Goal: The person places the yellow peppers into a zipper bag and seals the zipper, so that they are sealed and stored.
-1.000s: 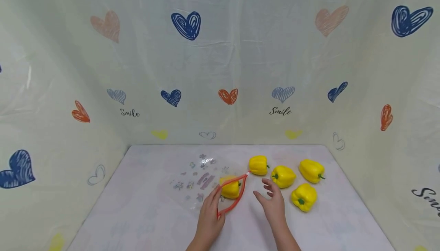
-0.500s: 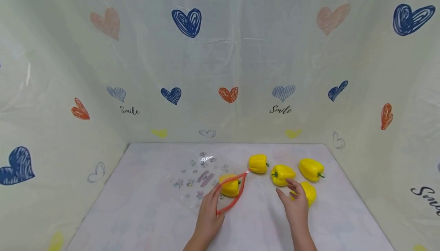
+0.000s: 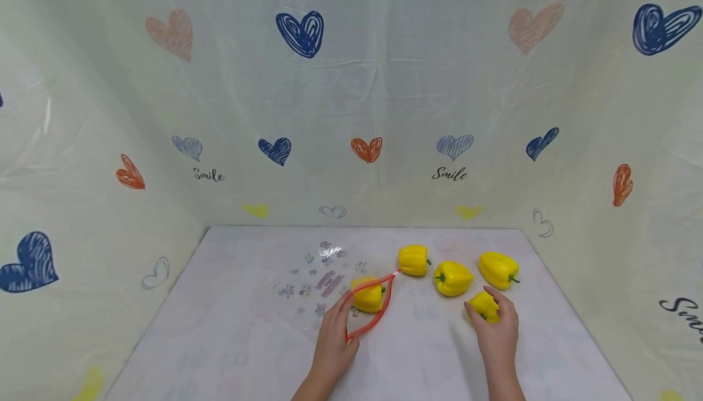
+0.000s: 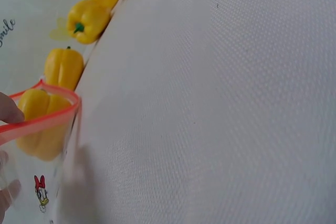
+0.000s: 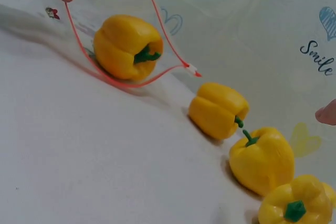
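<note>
My left hand (image 3: pixel 335 334) holds the red-edged mouth of a clear zip bag (image 3: pixel 331 285) with small printed figures, its fingers at one side of the rim and thumb at the other. Inside the gaping mouth lies a yellow bell pepper (image 5: pixel 128 48), its green stem toward the opening. On the right, my right hand (image 3: pixel 498 321) is curved around the nearest loose bell pepper (image 3: pixel 483 306), partly covering it. In the right wrist view, one fingertip (image 5: pixel 328 115) shows above that pepper (image 5: pixel 296 203), apart from it; the thumb is out of that view.
Three more yellow bell peppers lie on the white table (image 3: pixel 219 328): one by the bag's slider (image 3: pixel 413 260), one in the middle (image 3: pixel 453 278) and one at the back right (image 3: pixel 498 270). A heart-printed sheet (image 3: pixel 368 83) hangs behind and along both sides.
My right hand has moved right, from beside the bag to around the front right bell pepper. My left hand, the bag and the pepper in it have stayed in place.
</note>
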`<state>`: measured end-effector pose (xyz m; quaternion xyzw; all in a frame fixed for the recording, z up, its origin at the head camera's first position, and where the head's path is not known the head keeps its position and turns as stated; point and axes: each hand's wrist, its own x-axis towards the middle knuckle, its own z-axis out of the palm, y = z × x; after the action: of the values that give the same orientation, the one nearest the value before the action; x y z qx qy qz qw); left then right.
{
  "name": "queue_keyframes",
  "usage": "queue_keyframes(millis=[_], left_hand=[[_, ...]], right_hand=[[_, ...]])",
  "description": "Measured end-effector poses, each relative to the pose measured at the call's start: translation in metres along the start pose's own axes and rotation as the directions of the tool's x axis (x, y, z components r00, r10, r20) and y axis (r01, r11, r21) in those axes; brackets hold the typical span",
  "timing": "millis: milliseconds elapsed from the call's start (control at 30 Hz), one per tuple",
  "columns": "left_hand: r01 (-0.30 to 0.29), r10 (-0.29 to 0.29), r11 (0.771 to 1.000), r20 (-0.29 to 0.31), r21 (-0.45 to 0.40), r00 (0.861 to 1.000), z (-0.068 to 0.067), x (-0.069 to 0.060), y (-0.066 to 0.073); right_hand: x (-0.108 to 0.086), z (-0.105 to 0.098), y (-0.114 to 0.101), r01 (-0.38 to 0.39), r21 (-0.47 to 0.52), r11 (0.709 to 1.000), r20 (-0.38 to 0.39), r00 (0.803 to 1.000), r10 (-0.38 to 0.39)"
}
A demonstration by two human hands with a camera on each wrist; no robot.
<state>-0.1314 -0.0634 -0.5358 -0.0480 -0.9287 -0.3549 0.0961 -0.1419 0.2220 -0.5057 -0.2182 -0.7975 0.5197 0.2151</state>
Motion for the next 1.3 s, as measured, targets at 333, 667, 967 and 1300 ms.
queue_keyframes(millis=[333, 667, 967, 1300], left_hand=[[0.005, -0.005, 1.000, 0.000, -0.016, 1.000, -0.001, 0.000, 0.000], [0.014, -0.014, 1.000, -0.009, -0.024, 1.000, -0.001, -0.001, 0.000], [0.020, -0.021, 0.999, -0.013, -0.026, 1.000, -0.001, -0.002, 0.000], [0.036, -0.037, 0.999, -0.007, -0.034, 0.999, -0.001, -0.001, 0.000]], right_hand=[[0.009, -0.006, 0.020, -0.089, -0.069, 0.994, -0.007, 0.996, 0.089], [0.025, -0.006, 0.036, -0.239, -0.098, 0.966, 0.008, 0.970, 0.241], [0.031, -0.012, 0.030, -0.311, -0.102, 0.945, 0.105, 0.941, 0.322], [0.040, -0.012, 0.037, -0.338, -0.112, 0.934, 0.186, 0.917, 0.354]])
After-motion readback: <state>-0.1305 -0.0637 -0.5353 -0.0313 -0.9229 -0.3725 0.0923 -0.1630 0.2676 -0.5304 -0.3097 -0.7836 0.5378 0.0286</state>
